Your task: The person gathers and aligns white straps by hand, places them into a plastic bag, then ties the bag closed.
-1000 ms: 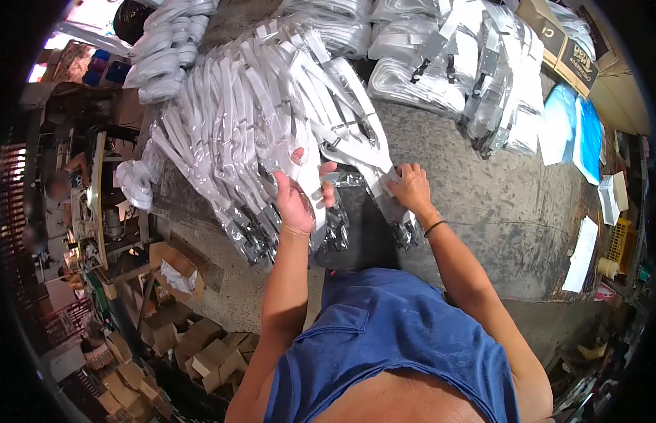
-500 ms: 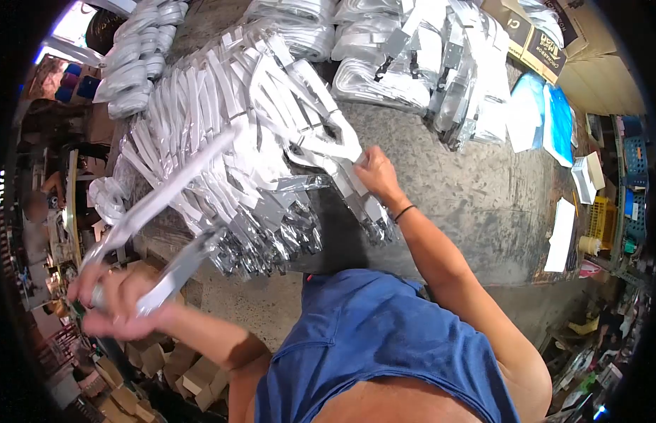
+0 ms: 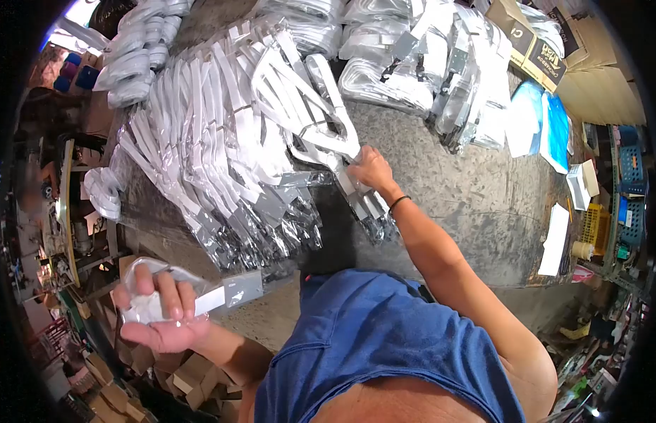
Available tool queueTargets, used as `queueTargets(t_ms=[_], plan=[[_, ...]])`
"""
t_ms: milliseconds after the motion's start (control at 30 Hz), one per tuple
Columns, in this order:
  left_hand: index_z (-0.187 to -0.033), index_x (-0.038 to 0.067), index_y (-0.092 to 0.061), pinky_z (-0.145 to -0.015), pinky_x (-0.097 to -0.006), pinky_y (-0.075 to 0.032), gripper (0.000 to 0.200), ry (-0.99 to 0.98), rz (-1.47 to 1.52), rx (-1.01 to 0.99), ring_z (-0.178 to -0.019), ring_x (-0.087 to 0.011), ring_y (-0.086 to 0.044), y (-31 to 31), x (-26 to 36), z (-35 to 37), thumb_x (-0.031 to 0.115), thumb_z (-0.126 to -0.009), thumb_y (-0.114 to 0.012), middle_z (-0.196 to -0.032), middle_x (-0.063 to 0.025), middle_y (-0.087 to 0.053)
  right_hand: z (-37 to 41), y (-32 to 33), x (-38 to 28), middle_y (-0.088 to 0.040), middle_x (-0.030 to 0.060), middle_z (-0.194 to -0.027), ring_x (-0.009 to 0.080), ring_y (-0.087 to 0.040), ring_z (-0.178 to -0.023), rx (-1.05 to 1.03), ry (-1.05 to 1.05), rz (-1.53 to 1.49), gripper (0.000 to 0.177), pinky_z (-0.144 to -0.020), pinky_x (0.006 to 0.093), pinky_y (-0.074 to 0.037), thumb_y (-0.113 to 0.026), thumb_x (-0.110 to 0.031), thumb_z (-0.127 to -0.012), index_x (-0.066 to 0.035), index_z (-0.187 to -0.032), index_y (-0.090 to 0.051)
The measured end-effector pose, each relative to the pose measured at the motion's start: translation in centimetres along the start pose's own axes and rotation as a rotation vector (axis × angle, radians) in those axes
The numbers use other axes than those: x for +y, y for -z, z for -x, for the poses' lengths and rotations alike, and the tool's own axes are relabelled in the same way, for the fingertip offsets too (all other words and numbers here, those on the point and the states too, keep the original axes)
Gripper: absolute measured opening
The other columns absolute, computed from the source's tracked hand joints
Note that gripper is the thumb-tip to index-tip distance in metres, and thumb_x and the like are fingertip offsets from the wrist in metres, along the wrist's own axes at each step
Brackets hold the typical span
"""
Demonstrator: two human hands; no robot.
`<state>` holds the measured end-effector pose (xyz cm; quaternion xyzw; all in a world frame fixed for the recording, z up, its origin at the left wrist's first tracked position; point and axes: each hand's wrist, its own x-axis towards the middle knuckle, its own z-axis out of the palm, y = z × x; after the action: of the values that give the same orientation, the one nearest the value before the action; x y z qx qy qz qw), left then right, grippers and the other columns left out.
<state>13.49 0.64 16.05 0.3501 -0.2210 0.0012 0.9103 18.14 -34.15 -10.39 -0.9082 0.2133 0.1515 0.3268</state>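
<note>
My left hand (image 3: 162,310), palm up and to the left of the table's front edge, has its fingers curled round a looped white strap in clear plastic (image 3: 151,304). A grey end piece (image 3: 243,287) sticks out from it to the right. My right hand (image 3: 372,171) is closed on a bundle of white straps (image 3: 326,144) on the table, near their grey ends; the fingertips are partly hidden. Beside that bundle, on the left, lies a wide pile of similar plastic-wrapped white straps (image 3: 208,134), their grey ends towards me.
Folded bundles of wrapped straps (image 3: 381,84) stand along the back of the dark table (image 3: 469,204). More rolled ones (image 3: 134,53) are stacked at back left. Cardboard boxes (image 3: 536,49), a blue packet (image 3: 553,130) and white paper (image 3: 555,240) lie on the right. Open cartons (image 3: 201,381) stand below left.
My left hand has moved right and slightly up, and the long strap that trailed from it over the pile is now gathered in a loop. My right hand stays on its bundle.
</note>
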Motion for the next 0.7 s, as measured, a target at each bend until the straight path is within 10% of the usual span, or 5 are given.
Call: queueTargets(t_ms=[367, 700], plan=[[-0.114, 0.01, -0.051, -0.047, -0.0253, -0.044, 0.038, 0.199, 0.102, 0.218, -0.065, -0.0155, -0.052, 0.5, -5.8, 3.2, 0.041, -0.092, -0.054, -0.103, -0.0158, -0.055, 2.0, 0.2, -4.0, -0.061, 0.0252, -0.108, 0.041, -0.059, -0.104, -0.228, -0.087, 0.102, 0.067, -0.087, 0.0449, -0.048, -0.072, -0.041, -0.07, 0.0, -0.116, -0.044], [-0.114, 0.011, -0.049, -0.045, -0.0244, -0.043, 0.041, 0.234, -0.065, 0.24, -0.061, -0.0149, -0.052, 0.2, -6.3, 4.8, 0.046, -0.092, -0.053, -0.099, -0.0142, -0.054, 0.3, 0.4, -2.3, -0.057, 0.0261, -0.114, 0.0398, -0.06, -0.1, 0.014, -0.021, 0.059, 0.042, -0.086, 0.0467, -0.049, -0.065, -0.024, -0.069, 0.001, -0.102, -0.056]])
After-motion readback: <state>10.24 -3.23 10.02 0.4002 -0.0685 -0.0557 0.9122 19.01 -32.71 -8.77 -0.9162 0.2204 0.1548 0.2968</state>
